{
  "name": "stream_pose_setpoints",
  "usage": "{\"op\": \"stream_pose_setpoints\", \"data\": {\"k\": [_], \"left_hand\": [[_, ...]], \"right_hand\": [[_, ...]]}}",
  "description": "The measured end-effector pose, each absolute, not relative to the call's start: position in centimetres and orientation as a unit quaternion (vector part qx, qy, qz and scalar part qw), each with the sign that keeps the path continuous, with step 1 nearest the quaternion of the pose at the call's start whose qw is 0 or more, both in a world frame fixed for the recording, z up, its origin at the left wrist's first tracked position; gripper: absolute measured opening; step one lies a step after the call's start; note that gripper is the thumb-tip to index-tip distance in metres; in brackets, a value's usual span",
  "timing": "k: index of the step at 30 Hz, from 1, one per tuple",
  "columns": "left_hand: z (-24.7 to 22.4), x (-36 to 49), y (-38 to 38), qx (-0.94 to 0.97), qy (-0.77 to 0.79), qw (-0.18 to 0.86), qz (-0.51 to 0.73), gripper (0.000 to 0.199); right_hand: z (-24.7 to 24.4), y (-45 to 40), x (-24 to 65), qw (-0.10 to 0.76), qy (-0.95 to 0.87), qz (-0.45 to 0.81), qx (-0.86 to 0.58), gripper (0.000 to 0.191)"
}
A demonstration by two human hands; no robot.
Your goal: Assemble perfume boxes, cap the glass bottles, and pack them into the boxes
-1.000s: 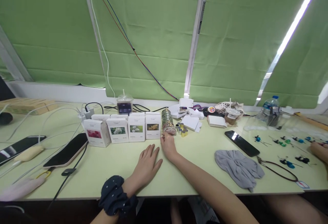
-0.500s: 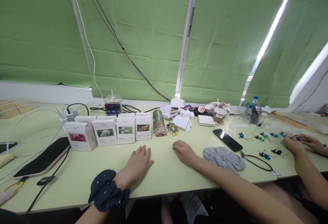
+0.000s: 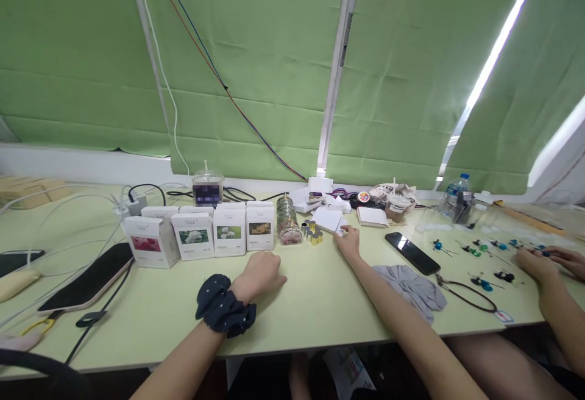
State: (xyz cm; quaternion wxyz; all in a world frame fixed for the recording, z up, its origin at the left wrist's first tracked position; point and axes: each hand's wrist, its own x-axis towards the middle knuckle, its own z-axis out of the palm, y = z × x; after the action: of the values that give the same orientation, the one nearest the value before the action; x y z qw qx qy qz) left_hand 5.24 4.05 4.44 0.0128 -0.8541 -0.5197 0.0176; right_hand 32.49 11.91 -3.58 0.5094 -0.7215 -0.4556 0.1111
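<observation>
My right hand (image 3: pixel 348 244) reaches forward with its fingertips closed at the near right corner of a flat white paper carton (image 3: pixel 325 219). My left hand (image 3: pixel 258 275), with a dark dotted scrunchie (image 3: pixel 225 305) around the wrist, is just in front of the white picture boxes. Its thumb points right; the fingers bend away and are hidden behind the back of the hand. Between the hands and farther back are a row of round clear-and-gold tins (image 3: pixel 289 229) and several small gold pieces (image 3: pixel 314 235).
White boxes with flower pictures (image 3: pixel 231 233) stand in a row at left. A phone (image 3: pixel 411 252) and a grey scrunchie (image 3: pixel 414 290) lie right of my right arm. A co-worker's hands (image 3: pixel 542 263) handle small blue pieces at far right. Cables and drink cups line the back.
My right hand has moved forward from the bare table to the white carton. The left hand has shifted right, its fingers now bent instead of spread flat. The view has turned slightly left.
</observation>
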Motion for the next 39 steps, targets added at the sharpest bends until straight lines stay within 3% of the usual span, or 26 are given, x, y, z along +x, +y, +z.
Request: {"op": "stream_pose_setpoints", "data": {"k": [9,20,30,39], "left_hand": [[3.7,5.0,3.0,-0.852,-0.523,0.028,0.014,0.042],[2.8,3.8,2.4,-0.848,-0.530,0.002,-0.002,0.043],[1.9,3.4,2.0,-0.849,-0.528,0.004,-0.034,0.038],[-0.7,2.8,2.1,-0.841,-0.528,-0.024,-0.115,0.046]], "right_hand": [[-3.6,12.8,32.5,0.506,-0.404,0.136,-0.750,0.036],[-4.5,13.8,33.4,0.583,-0.327,0.220,-0.711,0.011],[-3.9,11.0,34.3,0.752,-0.243,0.332,-0.515,0.028],[-1.3,5.3,32.4,0.736,-0.322,0.467,-0.369,0.038]]}}
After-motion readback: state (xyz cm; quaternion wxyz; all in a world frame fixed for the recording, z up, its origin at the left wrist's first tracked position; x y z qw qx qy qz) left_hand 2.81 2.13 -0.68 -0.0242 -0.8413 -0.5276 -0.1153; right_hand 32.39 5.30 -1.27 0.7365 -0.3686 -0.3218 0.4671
